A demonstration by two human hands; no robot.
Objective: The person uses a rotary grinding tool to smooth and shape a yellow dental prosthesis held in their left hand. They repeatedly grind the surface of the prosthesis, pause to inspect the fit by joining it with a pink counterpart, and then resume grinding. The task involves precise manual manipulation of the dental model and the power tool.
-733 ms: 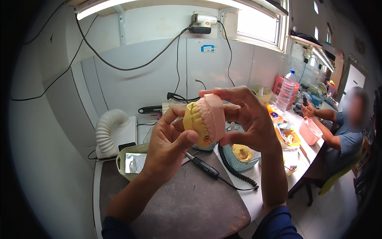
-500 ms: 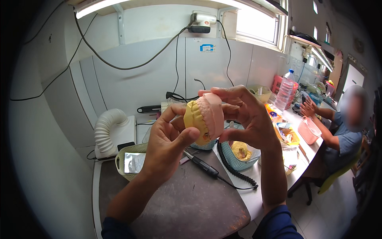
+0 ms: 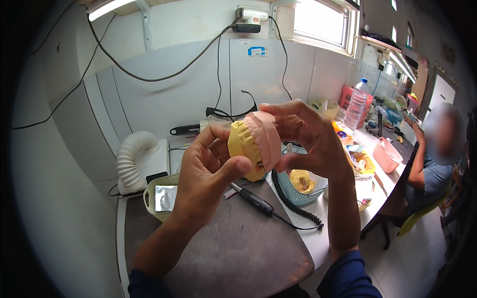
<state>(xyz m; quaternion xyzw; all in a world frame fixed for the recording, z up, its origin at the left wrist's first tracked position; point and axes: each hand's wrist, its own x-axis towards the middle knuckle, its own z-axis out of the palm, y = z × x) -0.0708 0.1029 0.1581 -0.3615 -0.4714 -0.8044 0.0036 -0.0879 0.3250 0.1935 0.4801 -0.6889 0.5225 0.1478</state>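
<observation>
My left hand [image 3: 207,164] grips a yellow dental cast [image 3: 242,149], thumb on its near side and fingers behind. Against it sits a pink dental cast [image 3: 267,141], held by my right hand [image 3: 308,139] between thumb and fingers. The two casts meet tooth side to tooth side, raised above the bench. A small dark and reddish spot shows low on the yellow cast near the seam. Below the hands a black handpiece [image 3: 256,201] with a metal tip lies on the dark work mat [image 3: 218,258].
A light green basket [image 3: 159,213] holding a silver packet stands left, beside a white ribbed hose [image 3: 130,159]. To the right are a blue basket [image 3: 298,198] with another yellow cast, a coiled cord [image 3: 293,213], a plastic bottle [image 3: 356,107] and a pink basket [image 3: 387,155]. A co-worker [image 3: 430,171] sits far right.
Both casts have tilted slightly in my hands, showing more of the yellow tooth row. My right fingers have shifted on the pink cast. The co-worker's arm has risen.
</observation>
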